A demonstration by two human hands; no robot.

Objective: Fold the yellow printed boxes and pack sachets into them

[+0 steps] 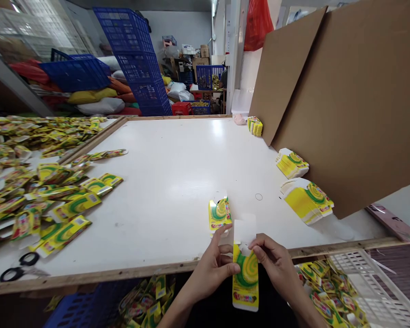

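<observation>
At the near edge of the white table, the left hand grips a yellow carton and the right hand pinches its top, partly hiding it. Below the table, a blue crate and white basket, both cut off, hold yellow packs. The carton's colourful lettering is illegible.

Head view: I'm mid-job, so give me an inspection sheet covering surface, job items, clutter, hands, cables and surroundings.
Surface: white tabletop with a wooden edge strip.
Job items: yellow carton in hand, white flap up; another carton lies just beyond; three carton stacks at right.
Clutter: loose pile of cartons at left; scissors near the front-left edge.
Left hand: grips the held carton's left side.
Right hand: fingertips at its top opening.
Cables: nothing seen on the tabletop.
Surroundings: cardboard sheets leaning at right; stacked blue crates and sacks behind.
</observation>
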